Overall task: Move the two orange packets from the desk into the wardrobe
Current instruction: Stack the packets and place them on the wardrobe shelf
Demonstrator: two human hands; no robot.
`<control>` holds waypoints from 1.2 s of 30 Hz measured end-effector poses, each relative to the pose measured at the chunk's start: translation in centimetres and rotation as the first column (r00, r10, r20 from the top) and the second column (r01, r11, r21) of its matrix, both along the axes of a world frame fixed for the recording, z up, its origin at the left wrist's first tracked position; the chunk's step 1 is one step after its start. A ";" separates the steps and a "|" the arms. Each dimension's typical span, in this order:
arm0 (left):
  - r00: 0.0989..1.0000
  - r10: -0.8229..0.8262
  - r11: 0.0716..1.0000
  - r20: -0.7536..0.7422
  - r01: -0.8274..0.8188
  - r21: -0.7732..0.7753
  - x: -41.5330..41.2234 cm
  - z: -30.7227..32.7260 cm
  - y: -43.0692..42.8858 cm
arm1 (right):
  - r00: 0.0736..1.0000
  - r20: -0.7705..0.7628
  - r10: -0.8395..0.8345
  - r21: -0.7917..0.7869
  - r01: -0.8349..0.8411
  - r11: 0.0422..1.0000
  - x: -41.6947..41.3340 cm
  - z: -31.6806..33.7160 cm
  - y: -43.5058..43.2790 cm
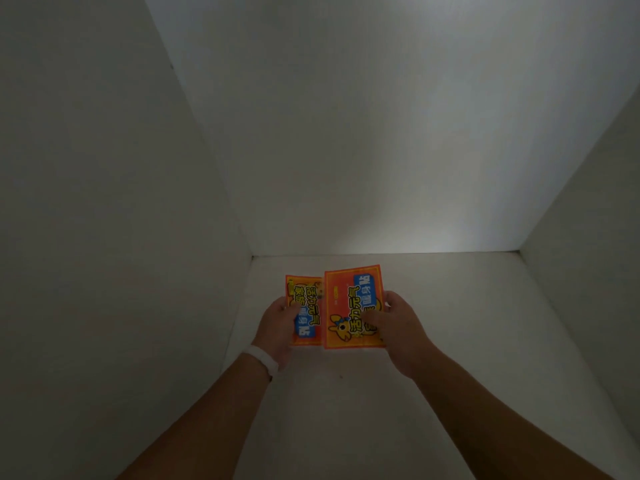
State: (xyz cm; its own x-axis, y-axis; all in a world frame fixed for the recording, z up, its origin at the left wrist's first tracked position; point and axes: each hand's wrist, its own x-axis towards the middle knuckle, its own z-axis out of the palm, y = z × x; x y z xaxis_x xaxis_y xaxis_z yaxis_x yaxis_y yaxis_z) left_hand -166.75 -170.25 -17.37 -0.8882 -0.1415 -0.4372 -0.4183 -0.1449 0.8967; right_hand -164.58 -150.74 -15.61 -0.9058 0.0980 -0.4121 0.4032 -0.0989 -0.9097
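Observation:
Both arms reach into a white wardrobe compartment. My left hand [280,323] grips one orange packet [306,306] by its left edge, thumb on its face. My right hand [394,325] grips the second orange packet [349,306], thumb across its lower right part. Both packets carry yellow characters, a blue label and a cartoon animal. The right packet overlaps the left packet's right edge. They are held side by side just above the wardrobe floor [346,410]; I cannot tell if they touch it.
The compartment is bounded by a white left wall [121,237], a back wall [363,150] and a right wall [588,254]. A white band [261,360] sits on my left wrist. Inside, the light is dim.

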 end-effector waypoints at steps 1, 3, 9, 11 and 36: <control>1.000 0.001 1.000 0.009 -0.001 -0.027 -1.0 -0.3 -0.1 | 1.000 0.006 -0.003 -0.003 0.003 1.000 -0.8 -0.2 0.2; 1.000 -0.009 0.995 0.024 0.011 -0.100 -3.0 -0.6 -0.3 | 1.000 0.016 -0.011 -0.011 0.011 1.000 -2.3 -0.7 0.6; 0.995 -0.074 0.937 0.073 0.094 -0.337 -7.7 -2.5 -1.1 | 0.998 0.054 -0.030 -0.075 0.034 0.997 -5.5 -2.4 1.1; 0.993 -0.061 0.904 0.098 0.096 -0.416 -8.2 -3.0 -1.0 | 0.997 0.071 -0.036 -0.099 0.043 0.994 -6.0 -2.8 1.2; 0.997 -0.077 0.908 0.015 0.077 -0.412 -7.4 -2.6 -1.4 | 0.984 0.119 0.134 0.192 -0.155 0.969 -8.7 -4.3 -4.6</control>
